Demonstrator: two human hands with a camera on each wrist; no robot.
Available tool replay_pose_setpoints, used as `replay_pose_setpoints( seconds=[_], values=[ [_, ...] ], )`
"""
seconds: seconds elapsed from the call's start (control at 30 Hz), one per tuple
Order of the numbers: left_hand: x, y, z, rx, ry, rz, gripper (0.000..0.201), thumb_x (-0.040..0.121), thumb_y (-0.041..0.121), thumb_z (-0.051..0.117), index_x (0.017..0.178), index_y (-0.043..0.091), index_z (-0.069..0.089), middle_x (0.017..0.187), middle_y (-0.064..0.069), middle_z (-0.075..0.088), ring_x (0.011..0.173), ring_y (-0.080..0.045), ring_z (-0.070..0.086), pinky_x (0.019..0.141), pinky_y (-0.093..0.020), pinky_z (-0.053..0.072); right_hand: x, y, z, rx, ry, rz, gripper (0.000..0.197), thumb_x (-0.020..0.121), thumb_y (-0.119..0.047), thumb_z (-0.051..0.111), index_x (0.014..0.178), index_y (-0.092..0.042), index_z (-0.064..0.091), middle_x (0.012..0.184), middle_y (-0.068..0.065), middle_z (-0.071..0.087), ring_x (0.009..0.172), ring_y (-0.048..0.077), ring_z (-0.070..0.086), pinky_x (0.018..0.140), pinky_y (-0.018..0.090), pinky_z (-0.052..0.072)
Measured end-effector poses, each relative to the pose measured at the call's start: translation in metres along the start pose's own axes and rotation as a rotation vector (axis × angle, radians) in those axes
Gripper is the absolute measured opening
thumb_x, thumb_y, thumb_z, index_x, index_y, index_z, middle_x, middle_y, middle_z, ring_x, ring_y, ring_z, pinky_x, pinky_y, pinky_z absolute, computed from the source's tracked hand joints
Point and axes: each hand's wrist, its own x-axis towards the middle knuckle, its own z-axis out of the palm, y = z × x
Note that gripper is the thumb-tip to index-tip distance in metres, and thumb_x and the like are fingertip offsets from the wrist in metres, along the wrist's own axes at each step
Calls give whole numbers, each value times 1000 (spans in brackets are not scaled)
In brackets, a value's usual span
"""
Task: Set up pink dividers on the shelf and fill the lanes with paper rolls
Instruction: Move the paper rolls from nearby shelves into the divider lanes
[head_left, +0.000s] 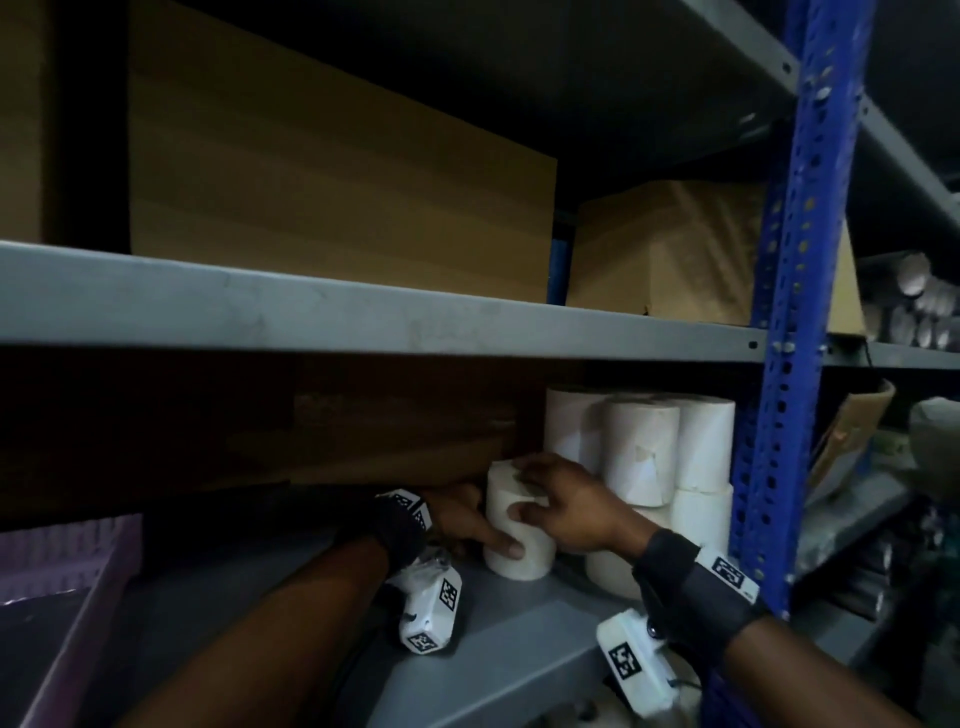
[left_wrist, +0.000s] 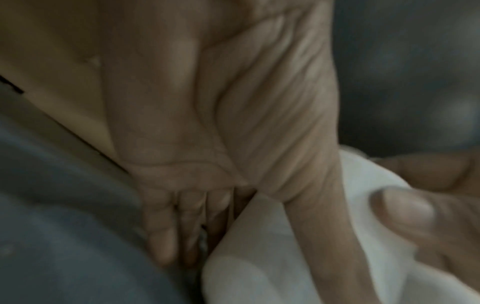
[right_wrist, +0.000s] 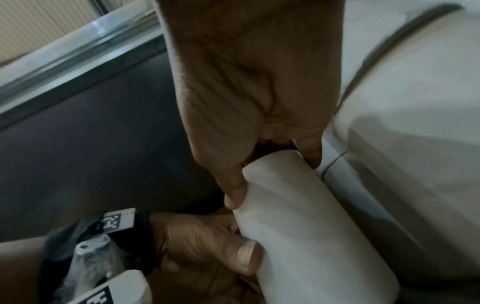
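A white paper roll (head_left: 501, 493) stands upright on the grey shelf (head_left: 519, 634), and both hands hold it. My left hand (head_left: 462, 519) grips its left side, thumb across the front and fingers behind it. My right hand (head_left: 561, 504) covers its top and right side, thumb on the front. The left wrist view shows the roll (left_wrist: 259, 257) beside my left hand (left_wrist: 207, 144). In the right wrist view my right hand (right_wrist: 246, 82) pinches the roll (right_wrist: 311, 226). A pink divider (head_left: 62, 561) lies at the far left of the shelf.
Several stacked paper rolls (head_left: 644, 447) stand just right of the held roll, against the blue upright (head_left: 779, 364). A dark cardboard box (head_left: 363, 431) fills the back of the shelf. The upper shelf board (head_left: 311, 317) hangs low overhead and carries brown boxes (head_left: 337, 197).
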Motion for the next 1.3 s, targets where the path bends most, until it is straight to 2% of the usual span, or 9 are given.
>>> replay_pose_setpoints(
  seconds=[0.1, 0.17, 0.23, 0.3, 0.43, 0.57, 0.7, 0.97, 1.3],
  values=[
    [-22, 19, 0, 65, -90, 23, 19, 92, 18, 81, 102, 29, 68, 83, 23, 77, 77, 16, 68, 68, -6, 54, -18, -10, -7, 36, 24, -74, 59, 87, -25, 72, 138, -7, 50, 143, 0, 46, 126, 11, 53, 105, 26, 44],
    [-46, 38, 2, 85, -157, 73, 22, 95, 14, 77, 102, 33, 67, 88, 33, 75, 86, 20, 66, 73, 0, 49, -32, -17, -16, 31, 49, -119, 53, 87, -26, 71, 134, -8, 55, 141, -4, 46, 125, 7, 51, 105, 20, 42],
    [-63, 54, 6, 80, -211, 193, 33, 95, 6, 74, 114, 32, 67, 110, 28, 74, 109, 12, 65, 90, -7, 50, -45, -23, -27, 15, 77, -162, 47, 87, -29, 70, 129, -9, 62, 140, -8, 47, 123, 0, 49, 100, 7, 38],
    [-77, 65, 14, 56, -181, 220, 38, 94, 2, 73, 124, 25, 66, 121, 16, 74, 119, -1, 66, 96, -17, 51, -62, -32, -40, 68, 100, -183, 44, 86, -30, 72, 125, -10, 66, 138, -11, 49, 122, -3, 49, 102, 11, 40],
    [-124, 93, 39, 71, -66, 249, 35, 93, 12, 78, 126, 18, 69, 109, 14, 76, 105, -6, 70, 83, -14, 55, -105, -55, -69, 203, 160, -224, 36, 83, -22, 76, 116, -9, 70, 132, -18, 52, 121, -4, 52, 104, 27, 46],
    [-189, 115, 88, -50, 57, 417, 62, 91, -2, 76, 144, 17, 50, 135, 0, 65, 120, -4, 63, 98, -23, 55, -156, -82, -93, 325, 136, -293, 29, 84, -19, 75, 112, -12, 72, 130, -19, 55, 120, -5, 53, 96, 15, 46],
    [-258, 112, 148, -211, 262, 462, 63, 87, 0, 81, 139, 26, 54, 133, -3, 69, 120, -13, 67, 97, -33, 59, -216, -114, -97, 416, 58, -352, 29, 83, -23, 76, 111, -15, 73, 131, -16, 55, 121, -1, 54, 93, 14, 47],
    [-383, 95, 238, -309, 636, 308, 77, 74, 35, 90, 142, 25, 56, 133, -1, 70, 123, -23, 68, 101, -56, 56, -296, -182, -86, 437, -212, -480, 42, 74, -52, 73, 112, -35, 69, 139, -18, 49, 129, -4, 47, 107, 27, 43],
    [-525, 65, 292, -214, 819, 126, 84, 73, 38, 91, 146, 27, 51, 138, 1, 67, 125, -23, 66, 97, -53, 59, -358, -245, -32, 413, -486, -525, 60, 61, -74, 72, 117, -56, 60, 139, -35, 42, 125, -10, 46, 100, 33, 51]
  ],
)
